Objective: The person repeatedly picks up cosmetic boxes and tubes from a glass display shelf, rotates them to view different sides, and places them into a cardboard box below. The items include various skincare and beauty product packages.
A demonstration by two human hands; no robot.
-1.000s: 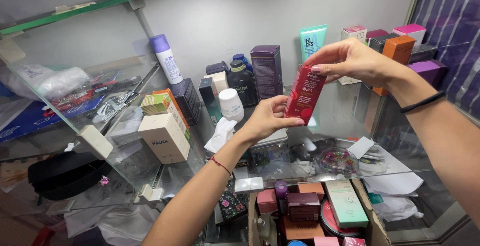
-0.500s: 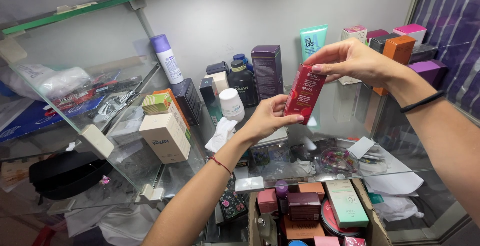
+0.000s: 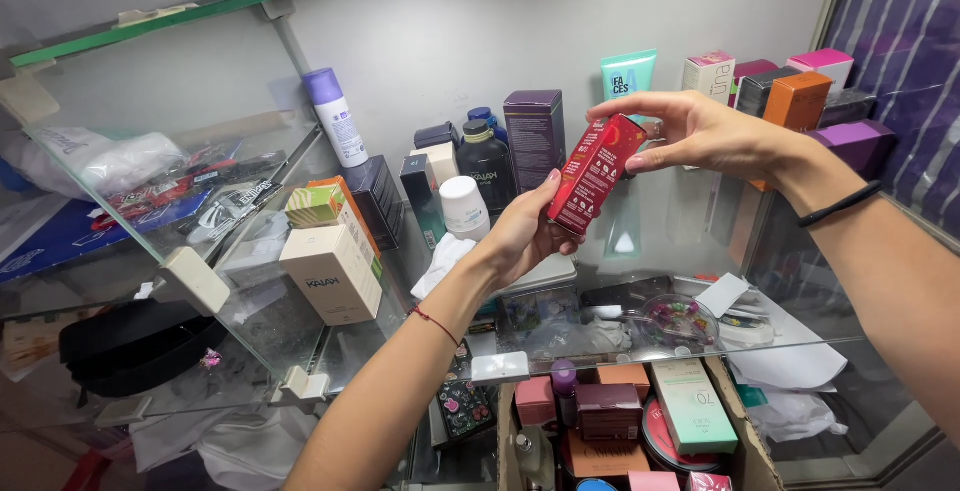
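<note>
A slim red box (image 3: 596, 172) is held tilted above the glass shelf (image 3: 640, 326), in front of a dark purple box (image 3: 536, 138). My left hand (image 3: 521, 233) supports its lower end with thumb and fingers. My right hand (image 3: 700, 133) pinches its upper end from the right. A thin red string circles my left wrist and a black band my right wrist.
The shelf carries a white jar (image 3: 464, 207), a dark bottle (image 3: 486, 160), a cream box (image 3: 331, 273), a lilac spray can (image 3: 337, 118), a teal tube (image 3: 629, 75) and orange, pink and purple boxes (image 3: 796, 100) at right. Below stands a cardboard box (image 3: 745, 445) with several small cartons.
Both hands stay on the red box; it has tilted very slightly, otherwise nothing has visibly moved.
</note>
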